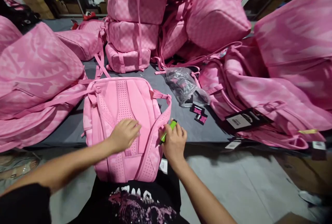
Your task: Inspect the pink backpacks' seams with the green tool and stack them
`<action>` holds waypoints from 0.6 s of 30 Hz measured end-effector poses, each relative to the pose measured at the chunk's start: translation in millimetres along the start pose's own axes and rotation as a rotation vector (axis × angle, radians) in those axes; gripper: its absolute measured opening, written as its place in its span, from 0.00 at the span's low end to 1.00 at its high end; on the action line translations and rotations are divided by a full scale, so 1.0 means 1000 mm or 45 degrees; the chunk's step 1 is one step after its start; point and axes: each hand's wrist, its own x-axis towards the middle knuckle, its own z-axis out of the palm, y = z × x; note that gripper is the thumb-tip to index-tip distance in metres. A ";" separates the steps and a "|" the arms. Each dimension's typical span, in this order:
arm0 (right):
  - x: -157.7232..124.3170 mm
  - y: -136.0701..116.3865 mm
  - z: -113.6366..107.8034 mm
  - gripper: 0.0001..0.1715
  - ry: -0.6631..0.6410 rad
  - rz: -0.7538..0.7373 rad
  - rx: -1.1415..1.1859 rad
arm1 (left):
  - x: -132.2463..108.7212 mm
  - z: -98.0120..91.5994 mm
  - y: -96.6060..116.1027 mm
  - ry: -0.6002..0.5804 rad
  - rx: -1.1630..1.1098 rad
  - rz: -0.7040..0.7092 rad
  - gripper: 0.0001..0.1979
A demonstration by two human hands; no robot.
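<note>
Black fabric with a pink-and-white print (135, 205) is seen nearest the lens, at the bottom edge, with two bare forearms reaching out above it. Heaps of pink backpacks (38, 68) are piled along the left, far and right sides of a dark grey table (70, 129), several stacked in a far tower at centre. One pink backpack (124, 113) is laid back-panel up on the near edge of the table, its lower end hanging over toward the viewer, its shoulder straps exposed. A clear plastic bag (184, 84) is crumpled on the table to the right of it, and small black-and-pink hang tags (198, 113) are scattered just beside the bag. The left hand (124, 134) is pressed flat, fingers loosely spread, on the backpack's padded back. The right hand (175, 141) is closed around a green lighter (168, 130), pinched between thumb and fingers, its tip held against the right shoulder strap at the backpack's near right side.
</note>
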 end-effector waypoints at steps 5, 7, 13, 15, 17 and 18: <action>0.011 -0.040 0.029 0.10 0.027 -0.441 0.313 | 0.147 0.005 -0.071 -0.287 0.189 0.324 0.17; 0.010 -0.037 0.038 0.11 0.006 -0.463 0.300 | 0.167 0.007 -0.074 -0.381 0.166 0.437 0.20; -0.013 -0.008 0.055 0.12 0.016 -0.341 0.278 | 0.154 -0.002 -0.074 -0.265 0.113 0.667 0.24; -0.019 -0.009 0.059 0.13 -0.004 -0.311 0.303 | 0.158 -0.009 -0.099 -0.284 0.219 0.562 0.29; -0.021 -0.012 0.060 0.13 -0.017 -0.274 0.333 | 0.167 -0.020 -0.131 -0.282 0.345 0.447 0.36; -0.021 -0.013 0.059 0.13 -0.023 -0.261 0.342 | 0.171 -0.025 -0.144 -0.265 0.381 0.408 0.39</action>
